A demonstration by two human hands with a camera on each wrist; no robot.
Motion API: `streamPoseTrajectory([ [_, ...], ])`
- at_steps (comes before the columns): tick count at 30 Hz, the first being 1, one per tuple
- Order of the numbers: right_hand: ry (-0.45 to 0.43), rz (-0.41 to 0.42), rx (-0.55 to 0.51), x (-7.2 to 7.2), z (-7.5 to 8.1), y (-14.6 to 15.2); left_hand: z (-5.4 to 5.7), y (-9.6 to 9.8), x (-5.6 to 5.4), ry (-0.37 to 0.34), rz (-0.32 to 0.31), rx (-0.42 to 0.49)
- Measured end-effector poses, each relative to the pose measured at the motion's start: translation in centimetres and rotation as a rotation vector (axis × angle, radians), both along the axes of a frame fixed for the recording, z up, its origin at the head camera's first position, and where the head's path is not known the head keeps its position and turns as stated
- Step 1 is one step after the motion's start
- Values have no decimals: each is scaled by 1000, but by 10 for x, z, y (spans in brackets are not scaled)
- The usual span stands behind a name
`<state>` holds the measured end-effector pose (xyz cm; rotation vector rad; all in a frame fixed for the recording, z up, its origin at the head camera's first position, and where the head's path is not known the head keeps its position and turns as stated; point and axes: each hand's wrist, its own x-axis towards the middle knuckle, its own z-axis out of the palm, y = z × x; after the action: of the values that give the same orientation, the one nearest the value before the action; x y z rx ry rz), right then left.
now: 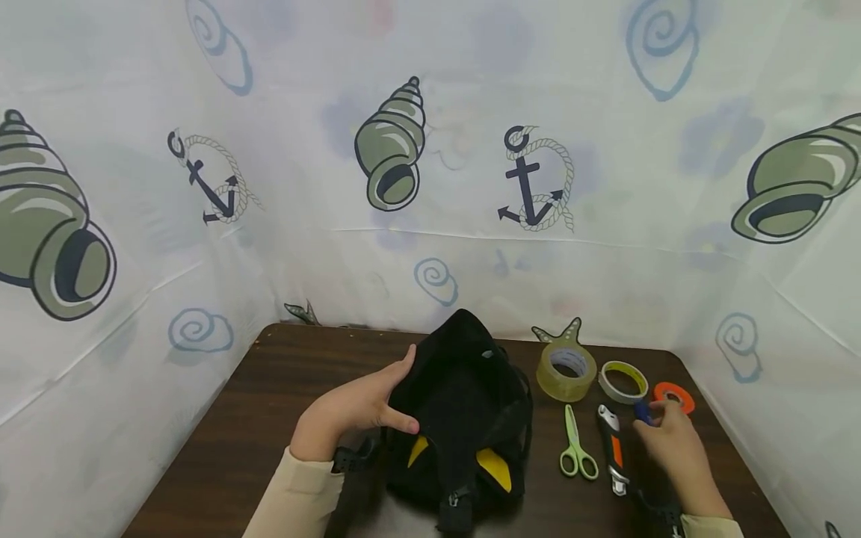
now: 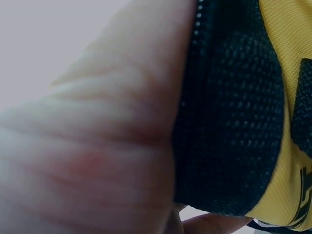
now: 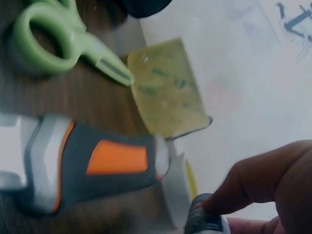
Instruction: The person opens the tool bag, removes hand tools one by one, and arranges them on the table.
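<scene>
My left hand (image 1: 359,411) grips the side of a black bag with yellow patches (image 1: 464,418), thumb in front. The bag stands upright on the table with its dark opening facing up. In the left wrist view, the hand (image 2: 97,146) lies against the bag's black mesh edge (image 2: 229,112) beside yellow cloth. At the right, my right hand (image 1: 676,441) pinches a small blue cylindrical thing (image 1: 643,412) between thumb and finger; its kind cannot be told. In the right wrist view this thing (image 3: 207,217) looks dark with a printed label.
Left of the right hand lie a utility knife (image 1: 612,448) and green scissors (image 1: 575,448). Behind them are a wide roll of clear tape (image 1: 566,385), a white-and-yellow tape roll (image 1: 608,388) and an orange ring-shaped roll (image 1: 682,396). A patterned cloth (image 1: 303,246) walls the brown table (image 1: 289,388).
</scene>
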<state>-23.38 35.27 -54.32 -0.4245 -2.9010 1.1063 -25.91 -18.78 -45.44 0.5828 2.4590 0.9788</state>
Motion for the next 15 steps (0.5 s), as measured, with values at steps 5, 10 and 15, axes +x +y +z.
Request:
streamPoseTrajectory([
  [5,-89,80,47,-6,-17,7,-1,-2,0,-8,2,1],
  [10,-112,167,11,-7,-25,12,-1,-4,1,-4,1,1],
  [15,-135,170,-100,-9,-27,14,-1,-5,1,-6,5,15],
])
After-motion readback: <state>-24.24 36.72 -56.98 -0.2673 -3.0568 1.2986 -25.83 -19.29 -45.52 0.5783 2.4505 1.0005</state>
